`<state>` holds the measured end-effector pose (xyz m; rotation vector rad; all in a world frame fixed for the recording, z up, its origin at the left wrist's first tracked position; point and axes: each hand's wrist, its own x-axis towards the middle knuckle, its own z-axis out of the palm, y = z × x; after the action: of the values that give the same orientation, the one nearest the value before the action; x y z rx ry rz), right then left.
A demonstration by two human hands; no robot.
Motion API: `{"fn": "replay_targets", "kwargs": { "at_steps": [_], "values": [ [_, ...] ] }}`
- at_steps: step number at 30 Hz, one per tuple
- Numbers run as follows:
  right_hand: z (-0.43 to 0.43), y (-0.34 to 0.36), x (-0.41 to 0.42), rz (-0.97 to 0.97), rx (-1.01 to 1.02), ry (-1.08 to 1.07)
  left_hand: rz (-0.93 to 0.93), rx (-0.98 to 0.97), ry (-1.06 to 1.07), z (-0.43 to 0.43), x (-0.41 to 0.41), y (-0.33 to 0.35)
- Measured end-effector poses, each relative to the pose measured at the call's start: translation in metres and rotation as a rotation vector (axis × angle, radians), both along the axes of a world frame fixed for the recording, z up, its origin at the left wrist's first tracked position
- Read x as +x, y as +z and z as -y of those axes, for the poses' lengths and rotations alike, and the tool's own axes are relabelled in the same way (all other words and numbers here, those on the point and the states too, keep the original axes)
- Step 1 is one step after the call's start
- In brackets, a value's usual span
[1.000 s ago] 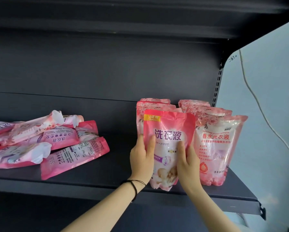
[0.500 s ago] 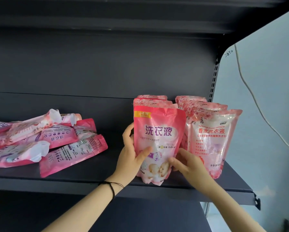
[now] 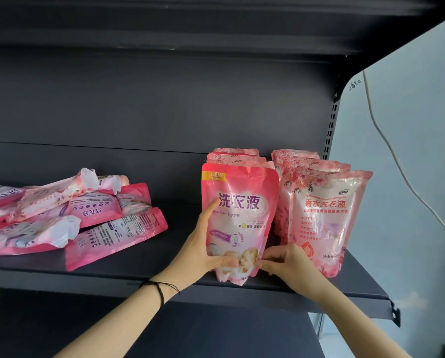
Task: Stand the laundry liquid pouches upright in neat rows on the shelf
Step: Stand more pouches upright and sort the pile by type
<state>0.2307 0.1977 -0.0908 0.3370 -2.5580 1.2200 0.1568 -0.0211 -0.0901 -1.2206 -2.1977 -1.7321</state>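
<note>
1. Two hands meet on one pouch [image 3: 242,218]. It stands upright with its printed face toward me and its base at the front edge of the shelf [image 3: 138,264].
2. My left hand [image 3: 200,251] grips the pouch's left side. The thumb lies across the lower front and the forefinger stretches up along the edge.
3. My right hand [image 3: 288,264] pinches the pouch's lower right corner with curled fingers.
4. Both hands sit low and close together, with the bottom of the pouch between them.
5. Directly behind it stand the back pouches [image 3: 236,157], two of them in line, with only their tops showing.
6. Just beside it stands the right row [image 3: 327,223], three deep and upright. I cannot tell whether its front one touches the held pouch.
7. Well to the left, a pile [image 3: 74,218] of pouches lies flat and overlapping on the same shelf, apart from both hands.
8. A black bracelet [image 3: 160,290] circles my left wrist.
9. Beyond the shelving, a white cable [image 3: 397,161] hangs down the pale wall [image 3: 409,254].
</note>
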Motion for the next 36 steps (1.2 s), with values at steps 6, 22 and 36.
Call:
{"fn": "replay_targets", "kwargs": {
  "at_steps": [6,22,36],
  "values": [
    [-0.002,0.000,-0.002,0.081,-0.058,0.040,-0.009,0.010,0.074,-0.001,-0.005,0.001],
    [-0.003,-0.004,-0.002,0.006,0.202,0.020,-0.002,-0.145,-0.021,0.002,-0.013,-0.002],
    [-0.004,-0.001,0.010,0.003,0.207,-0.049,-0.022,-0.184,0.014,0.004,-0.012,-0.005]
  ]
}}
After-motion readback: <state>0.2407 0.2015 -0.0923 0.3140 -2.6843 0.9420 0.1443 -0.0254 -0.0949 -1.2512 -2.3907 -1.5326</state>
